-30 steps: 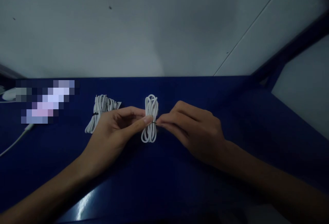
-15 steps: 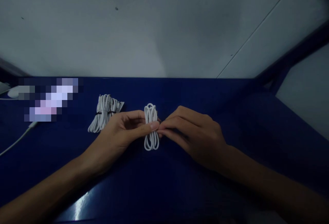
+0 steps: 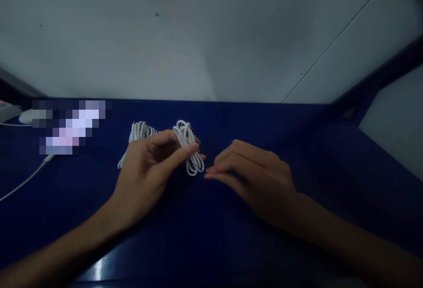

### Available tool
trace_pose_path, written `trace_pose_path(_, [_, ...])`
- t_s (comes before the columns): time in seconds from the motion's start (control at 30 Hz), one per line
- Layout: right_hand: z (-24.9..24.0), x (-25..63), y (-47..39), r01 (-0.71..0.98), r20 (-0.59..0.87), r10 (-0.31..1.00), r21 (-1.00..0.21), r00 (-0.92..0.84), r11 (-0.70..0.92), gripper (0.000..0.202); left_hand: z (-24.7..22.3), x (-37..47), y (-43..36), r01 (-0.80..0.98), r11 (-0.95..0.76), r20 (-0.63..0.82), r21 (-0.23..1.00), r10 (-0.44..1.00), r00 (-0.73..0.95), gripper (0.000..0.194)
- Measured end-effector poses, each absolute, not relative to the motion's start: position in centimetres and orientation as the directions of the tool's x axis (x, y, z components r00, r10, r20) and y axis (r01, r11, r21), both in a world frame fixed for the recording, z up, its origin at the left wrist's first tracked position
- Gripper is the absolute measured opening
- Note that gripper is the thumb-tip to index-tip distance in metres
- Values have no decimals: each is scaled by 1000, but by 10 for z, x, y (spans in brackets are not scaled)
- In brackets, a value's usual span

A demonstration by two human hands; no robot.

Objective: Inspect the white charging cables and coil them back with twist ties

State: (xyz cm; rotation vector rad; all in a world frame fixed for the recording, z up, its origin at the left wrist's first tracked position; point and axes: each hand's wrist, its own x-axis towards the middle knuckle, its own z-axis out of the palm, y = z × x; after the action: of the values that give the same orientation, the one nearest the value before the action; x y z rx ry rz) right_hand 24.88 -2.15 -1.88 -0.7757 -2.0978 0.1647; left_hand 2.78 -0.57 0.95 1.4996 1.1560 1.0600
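Note:
A coiled white cable (image 3: 185, 140) is pinched between the thumb and fingers of my left hand (image 3: 145, 160), its loops tilted, upper end to the left. A thin dark strand shows near the coil's lower right end. Just right of the coil, my right hand (image 3: 251, 171) has its thumb and fingertips pressed together at that strand; what lies between them is too small to make out. Behind my left hand, more coiled white cables (image 3: 139, 130) lie on the blue table (image 3: 205, 235), partly hidden by the hand.
On the left is a pixelated bright object (image 3: 77, 127) with a white cable (image 3: 28, 180) running from it. A white rounded item (image 3: 26, 116) sits beyond it. A grey panel (image 3: 198, 37) rises behind the table, and a blue frame bar (image 3: 380, 70) stands at the right.
My left hand has tilted the coil and moved it slightly up and left. A gap now shows between the coil and my right fingertips, which were touching beside it before.

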Motion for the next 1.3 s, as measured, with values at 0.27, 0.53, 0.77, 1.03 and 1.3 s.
trace_pose_path(0.27, [-10, 250, -30, 414, 687, 542, -366, -484, 833, 14, 21, 15, 9, 180, -158, 164, 971, 986, -19, 21])
trace_pose_path(0.53, [0, 249, -30, 541, 755, 565, -338, -333, 770, 18, 19, 22, -1, 58, -153, 150, 987, 988, 47, 14])
trace_pose_path(0.77, [-25, 254, -15, 774, 587, 740, -282, -328, 567, 21, 10, 21, 0, 32, -68, 62, 997, 985, 161, 15])
trace_pose_path(1.03, [-32, 257, -12, 844, 381, 863, -291, -331, 451, 20, 0, 24, 1, -125, 263, -214, 957, 926, 312, 24])
trace_pose_path(1.3, [-30, 260, -7, 872, 388, 892, -322, -234, 369, 14, 0, 21, 0, -209, 389, -297, 897, 882, 366, 32])
